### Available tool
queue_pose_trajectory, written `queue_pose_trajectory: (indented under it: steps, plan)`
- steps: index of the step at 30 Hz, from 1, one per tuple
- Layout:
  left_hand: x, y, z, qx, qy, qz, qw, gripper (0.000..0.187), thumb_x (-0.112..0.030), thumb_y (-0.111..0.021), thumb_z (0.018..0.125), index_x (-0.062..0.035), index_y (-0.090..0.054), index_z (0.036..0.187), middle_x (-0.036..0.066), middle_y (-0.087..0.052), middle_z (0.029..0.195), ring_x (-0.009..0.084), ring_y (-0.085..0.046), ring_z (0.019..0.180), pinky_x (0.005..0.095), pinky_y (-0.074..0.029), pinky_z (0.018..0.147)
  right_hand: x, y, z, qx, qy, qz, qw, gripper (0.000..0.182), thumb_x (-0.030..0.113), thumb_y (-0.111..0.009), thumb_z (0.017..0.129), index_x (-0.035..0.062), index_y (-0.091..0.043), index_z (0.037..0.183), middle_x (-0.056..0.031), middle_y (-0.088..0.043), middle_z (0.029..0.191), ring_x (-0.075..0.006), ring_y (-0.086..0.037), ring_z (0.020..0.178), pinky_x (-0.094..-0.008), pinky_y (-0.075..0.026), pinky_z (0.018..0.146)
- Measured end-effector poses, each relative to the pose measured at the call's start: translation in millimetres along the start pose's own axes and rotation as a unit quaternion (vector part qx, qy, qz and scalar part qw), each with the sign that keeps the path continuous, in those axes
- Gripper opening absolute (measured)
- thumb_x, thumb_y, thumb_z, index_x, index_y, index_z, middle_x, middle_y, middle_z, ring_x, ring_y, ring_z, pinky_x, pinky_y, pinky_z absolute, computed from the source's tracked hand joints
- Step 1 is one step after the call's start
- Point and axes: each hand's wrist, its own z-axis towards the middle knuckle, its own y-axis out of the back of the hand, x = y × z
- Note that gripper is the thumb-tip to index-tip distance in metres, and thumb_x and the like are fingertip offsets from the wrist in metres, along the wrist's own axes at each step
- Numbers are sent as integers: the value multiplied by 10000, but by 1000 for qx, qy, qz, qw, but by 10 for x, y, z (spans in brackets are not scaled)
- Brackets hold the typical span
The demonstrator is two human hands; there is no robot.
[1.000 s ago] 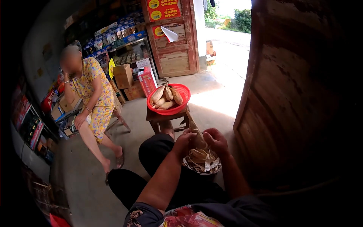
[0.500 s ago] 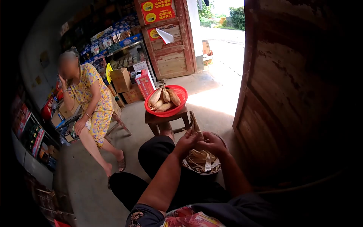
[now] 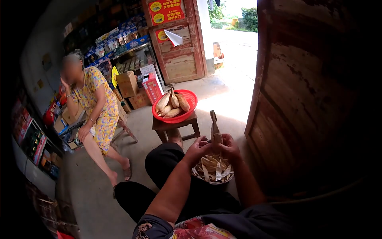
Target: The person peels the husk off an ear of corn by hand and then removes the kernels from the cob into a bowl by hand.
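An ear of corn in its dry husk (image 3: 215, 131) stands upright between my hands, its narrow tip pointing away from me. My right hand (image 3: 229, 148) is closed around its lower right side. On the other side my left hand (image 3: 198, 150) has its fingers bent in and pinching at the husk's lower left. The lower end of the ear is hidden by my fingers. Just below both hands is a round basket (image 3: 220, 183) holding loose, pale strips of husk (image 3: 213, 166).
A red plastic basket (image 3: 193, 104) with several husked ears of corn (image 3: 174, 100) sits on a wooden stool (image 3: 164, 125). A person in a yellow patterned dress (image 3: 104, 95) sits at the left. Cardboard boxes (image 3: 127, 84) lie behind; a wooden door (image 3: 294, 99) stands at right.
The ear has tipped more upright and moved a little right. My right hand has risen slightly along it, and my left hand has drawn back slightly from its upper part.
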Motion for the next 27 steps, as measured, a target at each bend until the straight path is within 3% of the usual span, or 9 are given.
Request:
queue_pose_trajectory:
  steps: [2, 3, 6, 10, 12, 16, 17, 23, 27]
  plan:
    - [-324, -51, -185, 34, 62, -150, 986, 563, -288, -699, 878, -46, -447, 1320, 98, -576, 1191, 197, -587, 1056, 347, -511, 821, -101, -116, -8, -12, 6, -118, 993, 429, 141, -732, 841, 2, -480, 1159, -102, -626, 1012, -144, -618, 896, -288, -515, 774]
    - [-374, -49, -217, 52, 65, -163, 983, 431, -235, -681, 901, -55, -483, 1239, 87, -607, 1131, 175, -614, 1009, 340, -521, 822, -142, -160, -7, -9, 33, -216, 976, 431, 161, -747, 831, -3, -499, 1143, -94, -626, 1018, -146, -607, 915, -287, -503, 801]
    - [-158, 40, -139, 36, 45, -162, 985, 373, -241, -655, 920, -126, -508, 1243, 8, -616, 1140, 142, -607, 1025, 309, -531, 823, -86, -301, -43, -8, 78, -387, 919, 406, 156, -736, 837, -7, -527, 1144, -75, -623, 1016, -147, -600, 929, -283, -494, 823]
    - [-131, 45, -123, 24, 6, -112, 993, 365, -207, -674, 909, -106, -523, 1224, 11, -633, 1084, 140, -626, 968, 300, -533, 799, 100, -234, -66, 14, 4, -253, 967, 366, 147, -696, 866, -16, -535, 1152, -76, -623, 1009, -141, -607, 895, -278, -499, 806]
    - [-88, -9, -104, 22, -15, -63, 998, 379, -185, -687, 899, -103, -522, 1229, 17, -634, 1067, 139, -630, 946, 290, -531, 788, 61, -104, -22, 12, -12, -109, 994, 325, 147, -651, 903, -23, -540, 1158, -77, -628, 995, -128, -610, 852, -267, -506, 770]
    - [-28, -126, -83, 30, -22, -58, 998, 431, -131, -712, 876, -94, -510, 1254, 32, -635, 1018, 123, -633, 896, 255, -524, 766, -14, -62, 6, -30, 17, -225, 974, 194, 140, -604, 934, -20, -598, 1043, -51, -640, 889, -100, -596, 780, -238, -499, 699]
    - [-17, -142, -102, 22, -27, -81, 996, 378, -170, -731, 861, -56, -553, 1175, 42, -652, 978, 126, -630, 881, 259, -510, 775, -34, -55, 10, -30, 19, -224, 974, 194, 140, -604, 934, -20, -598, 1043, -51, -640, 889, -100, -596, 780, -238, -499, 699]
    - [13, -135, -96, 43, -56, -91, 993, 373, -134, -729, 850, -56, -555, 1170, 27, -646, 957, 104, -618, 870, 243, -503, 760, -145, 39, 41, -35, -1, -189, 981, 134, 116, -619, 922, 6, -613, 998, -17, -619, 861, -90, -582, 748, -233, -491, 670]
    - [29, -103, -63, 69, -76, -61, 993, 322, -64, -713, 858, -80, -560, 1140, 3, -645, 958, 85, -617, 862, 225, -501, 759, 10, -37, -5, -24, 24, -330, 943, 120, 105, -626, 893, -2, -646, 944, -23, -646, 843, -94, -601, 755, -236, -500, 691]
